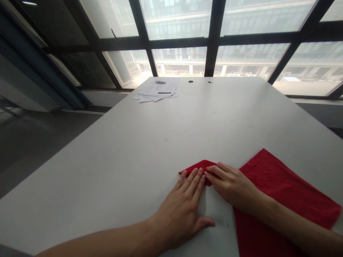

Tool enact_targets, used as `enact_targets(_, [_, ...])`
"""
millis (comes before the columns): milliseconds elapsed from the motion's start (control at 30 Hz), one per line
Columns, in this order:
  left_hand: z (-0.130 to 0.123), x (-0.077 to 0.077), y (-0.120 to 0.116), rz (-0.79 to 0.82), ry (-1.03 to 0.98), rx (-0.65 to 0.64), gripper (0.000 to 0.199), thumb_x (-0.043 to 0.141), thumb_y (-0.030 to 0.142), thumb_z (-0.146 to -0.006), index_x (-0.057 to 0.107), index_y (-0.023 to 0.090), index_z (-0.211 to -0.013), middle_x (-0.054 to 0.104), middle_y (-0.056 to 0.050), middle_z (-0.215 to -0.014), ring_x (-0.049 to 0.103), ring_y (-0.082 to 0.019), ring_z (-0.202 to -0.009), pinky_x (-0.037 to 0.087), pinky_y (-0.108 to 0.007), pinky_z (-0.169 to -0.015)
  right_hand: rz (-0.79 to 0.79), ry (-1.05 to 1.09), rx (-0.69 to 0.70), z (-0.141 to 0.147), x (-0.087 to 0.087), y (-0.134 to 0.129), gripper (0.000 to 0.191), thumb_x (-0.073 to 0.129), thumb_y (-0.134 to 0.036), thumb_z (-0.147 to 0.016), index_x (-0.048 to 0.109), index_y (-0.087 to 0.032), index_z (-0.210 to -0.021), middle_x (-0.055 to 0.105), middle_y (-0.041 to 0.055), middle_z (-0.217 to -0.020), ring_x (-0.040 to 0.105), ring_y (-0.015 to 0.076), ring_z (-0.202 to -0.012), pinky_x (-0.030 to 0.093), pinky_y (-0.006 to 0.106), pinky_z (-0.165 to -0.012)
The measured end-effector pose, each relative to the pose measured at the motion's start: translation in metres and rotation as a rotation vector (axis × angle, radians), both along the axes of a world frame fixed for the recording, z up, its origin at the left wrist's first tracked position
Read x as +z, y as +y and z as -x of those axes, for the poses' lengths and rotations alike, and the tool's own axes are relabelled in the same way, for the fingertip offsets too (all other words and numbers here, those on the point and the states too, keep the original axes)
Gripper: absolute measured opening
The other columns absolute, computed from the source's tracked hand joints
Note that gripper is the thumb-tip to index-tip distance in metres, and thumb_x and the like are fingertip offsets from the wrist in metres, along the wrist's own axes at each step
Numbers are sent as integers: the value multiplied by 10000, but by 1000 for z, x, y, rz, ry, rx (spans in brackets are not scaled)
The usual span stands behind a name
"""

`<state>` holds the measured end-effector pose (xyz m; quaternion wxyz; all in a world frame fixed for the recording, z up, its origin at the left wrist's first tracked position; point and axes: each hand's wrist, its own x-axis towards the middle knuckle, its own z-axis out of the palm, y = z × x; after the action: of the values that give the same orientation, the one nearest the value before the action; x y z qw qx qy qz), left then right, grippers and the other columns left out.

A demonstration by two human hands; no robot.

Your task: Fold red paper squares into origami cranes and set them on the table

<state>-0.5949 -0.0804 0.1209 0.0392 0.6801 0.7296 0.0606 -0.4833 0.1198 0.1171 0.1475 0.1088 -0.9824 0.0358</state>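
My left hand (184,203) lies flat, its fingers straight and close together with the thumb spread away, and their tips press on the near side of the small red piece (204,164); it does not grasp anything. My right hand (230,184) has bent fingers on the right part of this piece, but I cannot tell if they pinch it or only press. The piece rests on the white table (120,160), in front of me. It looks already folded, with a pointed left end, so I judge the folding is partly done; how many folds are left, I cannot say. The larger red sheet (289,189) lies spread and creased, partly under my right forearm, and the picture's lower border cuts it. My fingers hide much of the small piece.
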Motion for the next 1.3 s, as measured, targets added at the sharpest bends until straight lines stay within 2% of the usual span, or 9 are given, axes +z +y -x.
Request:
enact_targets(233, [10,4,-13,64,126,136,973,296,764,-895,286,20,-1522,199,-240,-1587,173,-360,-1490,213,-545,-1201,-3,-10,7,1,3,0,257,507,-98,-936,658,-110,-1144,648,135,-1083,581,259,-955,562,421,-847])
enact_targets(500, [19,9,-23,127,247,216,954,431,730,-878,412,-33,-1451,292,-281,-1537,238,-399,-1461,284,-558,-1178,-17,-4,6,0,4,1,281,497,-90,-933,649,-121,-1167,649,132,-1099,591,256,-961,565,408,-836])
enact_targets(700, [19,10,-16,-22,249,300,896,418,651,-931,379,-86,-1439,288,-327,-1527,212,-409,-1467,277,-552,-1177,-17,-5,-8,1,2,0,251,512,-99,-929,658,-122,-1133,649,127,-1081,584,257,-949,555,408,-825])
enact_targets(867, [10,8,1,-40,84,7,912,371,703,-921,211,62,-1550,179,-187,-1615,116,-309,-1509,214,-457,-1220,10,-7,-37,2,3,-3,192,515,-149,-954,673,-144,-1064,664,109,-1090,584,244,-961,523,409,-846])
enact_targets(933, [9,4,4,-11,20,-16,964,353,751,-892,203,66,-1553,172,-192,-1615,126,-313,-1508,210,-454,-1218,26,0,-48,-2,3,-2,240,558,-249,-960,648,-156,-1163,631,116,-1250,555,266,-1103,480,443,-944])
enact_targets(1000, [11,2,5,12,-11,-12,959,335,754,-894,201,71,-1554,164,-192,-1617,129,-317,-1507,200,-460,-1218,28,-1,-59,-9,3,0,431,613,-406,-934,584,-175,-1297,526,116,-1434,473,301,-1258,393,506,-1053])
enact_targets(1100, [16,2,4,30,-6,-19,909,307,719,-927,208,67,-1552,176,-191,-1614,131,-314,-1507,173,-473,-1223,17,-12,-71,-18,2,5,608,644,-561,-871,538,-227,-1368,419,91,-1541,388,330,-1360,269,582,-1126])
enact_targets(1167, [19,3,3,36,7,-25,886,295,703,-940,221,63,-1548,191,-192,-1610,137,-312,-1506,164,-477,-1225,30,6,-76,-21,3,7,541,659,-542,-869,586,-248,-1316,442,74,-1529,378,324,-1383,237,591,-1144])
enact_targets(1300, [21,4,4,31,24,-32,877,302,700,-941,246,63,-1540,218,-192,-1604,158,-313,-1502,184,-474,-1219,75,86,-69,-18,5,9,198,643,-348,-922,714,-242,-1074,566,51,-1426,404,296,-1387,235,579,-1169])
